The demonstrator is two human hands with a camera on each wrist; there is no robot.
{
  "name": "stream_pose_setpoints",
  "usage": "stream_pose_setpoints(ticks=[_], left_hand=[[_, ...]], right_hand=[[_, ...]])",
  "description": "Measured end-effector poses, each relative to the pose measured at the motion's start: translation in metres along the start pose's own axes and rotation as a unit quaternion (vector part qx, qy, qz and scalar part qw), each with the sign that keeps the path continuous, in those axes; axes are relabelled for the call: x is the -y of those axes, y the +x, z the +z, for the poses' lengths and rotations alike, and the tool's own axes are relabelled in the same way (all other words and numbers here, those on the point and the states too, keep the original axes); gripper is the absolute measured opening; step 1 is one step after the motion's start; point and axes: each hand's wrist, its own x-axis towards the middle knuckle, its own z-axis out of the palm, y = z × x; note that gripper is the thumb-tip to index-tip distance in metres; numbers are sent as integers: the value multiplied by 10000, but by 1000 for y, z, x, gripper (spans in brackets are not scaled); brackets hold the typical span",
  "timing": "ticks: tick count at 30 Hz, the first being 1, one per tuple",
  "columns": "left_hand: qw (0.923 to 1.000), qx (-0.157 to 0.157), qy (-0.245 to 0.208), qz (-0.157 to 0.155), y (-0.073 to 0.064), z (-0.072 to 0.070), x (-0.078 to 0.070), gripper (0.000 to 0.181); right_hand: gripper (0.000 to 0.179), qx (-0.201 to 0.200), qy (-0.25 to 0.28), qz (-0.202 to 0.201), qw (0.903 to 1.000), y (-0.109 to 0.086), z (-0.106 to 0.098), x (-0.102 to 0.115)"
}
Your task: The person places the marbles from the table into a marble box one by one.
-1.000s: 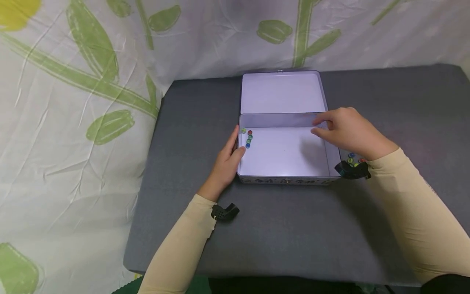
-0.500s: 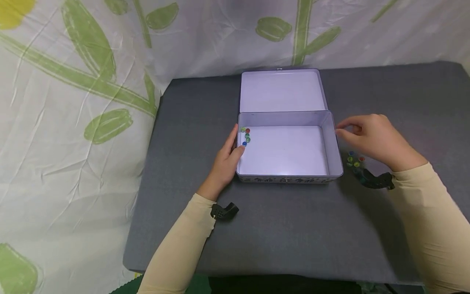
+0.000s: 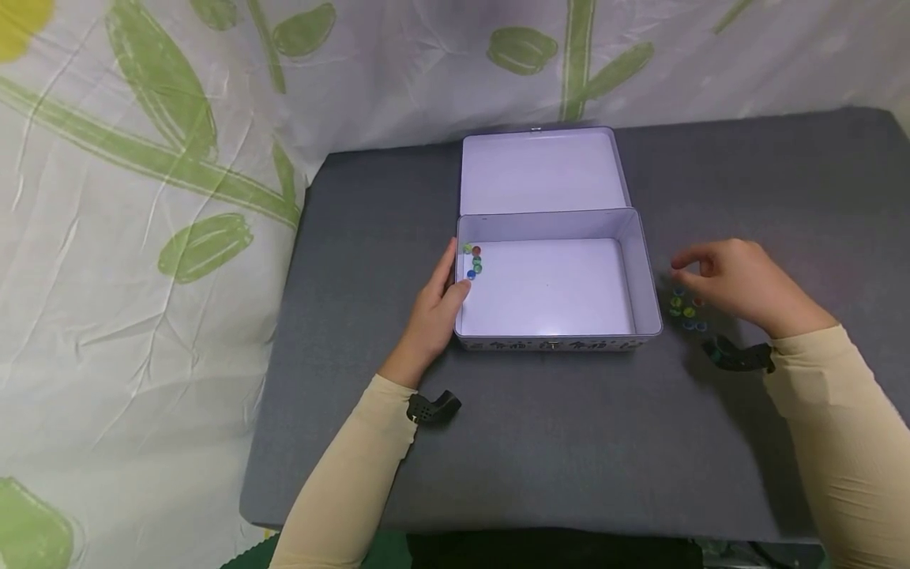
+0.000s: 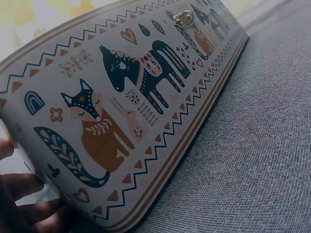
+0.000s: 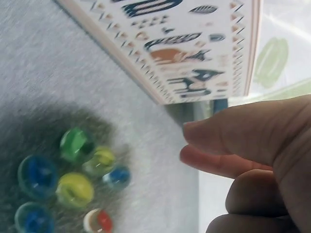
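A tin box [image 3: 554, 343] with a printed animal pattern stands on the table, its pale inside facing up. My left hand [image 3: 426, 320] grips its left wall, thumb over the rim and fingers outside. Several glass marbles lie inside along that wall, among them a red marble [image 3: 476, 251] and a blue marble [image 3: 471, 275]. To the right of the box, my right hand [image 3: 753, 284] hovers near more marbles on the cloth, including a yellow marble [image 5: 75, 190] and a green marble [image 5: 77, 144]. Thumb and index finger are slightly apart, with nothing visible between them.
The box's hinged lid [image 3: 540, 170] lies folded back behind it. Grey cloth covers the table [image 3: 554, 450]. A white curtain [image 3: 398, 71] with green leaf prints hangs behind and to the left. Black wrist devices sit on both sleeves.
My right hand has moved from above the box's right side, rightward and nearer to me, to the loose marbles. Marbles inside have shifted slightly left. The left hand keeps its grip.
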Motion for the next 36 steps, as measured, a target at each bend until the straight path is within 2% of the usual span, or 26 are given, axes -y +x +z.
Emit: stream_pose_setpoints(ticks=[11,19,26,33,36], left_hand=[[9999,-60,-48,105,1,0,0,62],[10000,-45,-47,75,1,-1,1,62],[10000,-17,7,54,1,0,0,62],[10000,-56,79,-21,1,1,-1,62],[9998,-148,69,103,6,3,16,62]], right_hand=[[29,337,-164,-1,9993,1,10,-20],[25,125,-232,-189,9995,3,13,-20],[25,176,-189,-163,9995,4,15,-22],[24,-65,-286,-242,9993,3,12,-19],[27,-19,-226,-183,9996,2,6,-16]])
